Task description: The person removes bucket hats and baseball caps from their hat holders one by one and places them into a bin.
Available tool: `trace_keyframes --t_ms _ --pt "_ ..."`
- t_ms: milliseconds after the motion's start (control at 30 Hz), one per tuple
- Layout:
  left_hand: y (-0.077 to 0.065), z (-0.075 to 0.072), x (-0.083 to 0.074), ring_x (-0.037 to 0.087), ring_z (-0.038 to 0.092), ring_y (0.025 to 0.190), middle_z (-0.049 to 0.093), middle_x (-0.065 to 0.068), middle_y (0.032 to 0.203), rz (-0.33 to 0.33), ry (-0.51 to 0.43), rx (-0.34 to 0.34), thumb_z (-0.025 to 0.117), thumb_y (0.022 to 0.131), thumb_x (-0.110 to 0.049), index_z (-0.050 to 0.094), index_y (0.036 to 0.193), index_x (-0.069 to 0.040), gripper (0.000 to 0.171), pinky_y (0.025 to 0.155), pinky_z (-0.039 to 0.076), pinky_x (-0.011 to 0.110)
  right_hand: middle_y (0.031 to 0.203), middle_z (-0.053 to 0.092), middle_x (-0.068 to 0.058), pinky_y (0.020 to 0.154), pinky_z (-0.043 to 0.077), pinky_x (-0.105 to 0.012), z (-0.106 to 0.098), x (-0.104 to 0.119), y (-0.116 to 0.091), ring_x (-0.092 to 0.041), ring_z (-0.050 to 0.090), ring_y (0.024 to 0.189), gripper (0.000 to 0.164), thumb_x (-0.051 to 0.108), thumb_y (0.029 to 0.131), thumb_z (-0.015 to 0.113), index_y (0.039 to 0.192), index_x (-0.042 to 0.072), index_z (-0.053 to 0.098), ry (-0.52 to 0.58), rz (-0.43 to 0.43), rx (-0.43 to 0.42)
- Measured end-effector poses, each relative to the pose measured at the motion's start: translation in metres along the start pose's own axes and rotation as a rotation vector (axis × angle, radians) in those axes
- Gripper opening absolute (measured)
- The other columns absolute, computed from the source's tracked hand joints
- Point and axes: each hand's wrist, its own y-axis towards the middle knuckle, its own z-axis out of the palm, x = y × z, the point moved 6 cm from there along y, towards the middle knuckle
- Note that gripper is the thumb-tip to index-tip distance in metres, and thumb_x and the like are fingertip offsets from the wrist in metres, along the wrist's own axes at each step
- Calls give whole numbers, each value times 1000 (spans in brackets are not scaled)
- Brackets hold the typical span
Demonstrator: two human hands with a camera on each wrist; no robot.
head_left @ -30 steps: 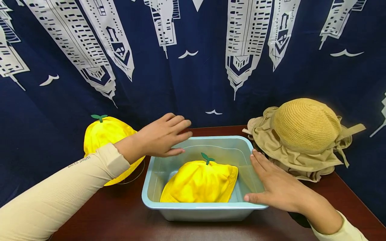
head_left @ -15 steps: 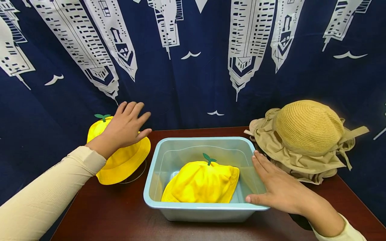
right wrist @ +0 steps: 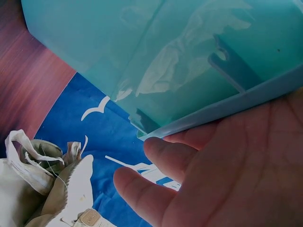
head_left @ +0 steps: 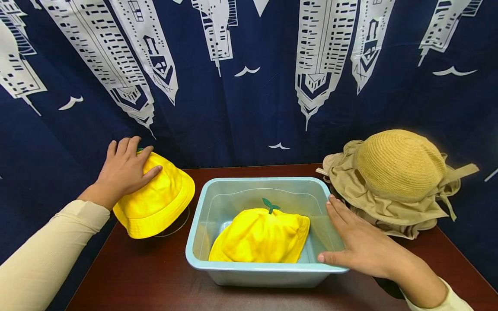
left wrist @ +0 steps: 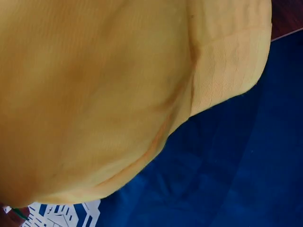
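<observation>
On the left, a yellow bucket hat (head_left: pixel 163 194) sits raised over the table with its brim down. My left hand (head_left: pixel 123 166) is at its crown, thumb on the front and fingers over the top, covering most of the green sprout there. In the left wrist view the hat's yellow cloth (left wrist: pixel 94 94) fills most of the picture. A light blue plastic bin (head_left: pixel 268 266) stands in the middle. Inside it lies a second yellow hat (head_left: pixel 256 237) with a green sprout on top. My right hand (head_left: pixel 359 242) rests along the bin's right rim, fingers straight.
At the right, a straw hat (head_left: pixel 397 166) sits on top of beige cloth hats (head_left: pixel 346 185) with ruffled brims and ties. A thin wire ring (head_left: pixel 183 224) shows under the left hat. Behind the dark red table (head_left: pixel 148 276) hangs a navy curtain (head_left: pixel 241 112) with white buildings.
My left hand has moved left from over the bin's back left corner, past the left yellow hat, and come down to its crown. My right hand stays on the bin's rim.
</observation>
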Motion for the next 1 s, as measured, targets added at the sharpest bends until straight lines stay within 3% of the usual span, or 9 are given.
trace_keyframes --t_ms 233,533,733,1000 --pt "-2 6 -1 47 25 131 32 30 144 -15 -51 1 53 97 -45 51 139 0 62 109 16 66 165 8 -15 106 33 -62 2 0 0 -37 20 147 112 72 83 60 156 -3 20 3 -3 -3" --pt "-2 13 -3 47 36 126 45 28 137 -12 -91 11 51 98 -45 48 142 1 63 103 35 64 165 7 -14 106 34 -60 2 0 0 -36 19 148 112 72 83 60 156 -2 19 -12 -1 -3" --pt "-3 13 -10 46 41 121 49 27 134 29 -53 -20 52 98 -44 49 142 1 64 100 37 64 165 7 -14 104 35 -59 1 0 -1 -35 20 147 111 69 83 63 156 -2 19 -12 -7 -17" --pt "-8 16 -14 45 40 119 51 26 127 34 -7 -64 54 96 -45 50 138 2 63 97 38 63 165 8 -14 104 36 -59 2 0 0 -36 22 146 110 67 84 65 156 -2 19 -8 -14 -22"
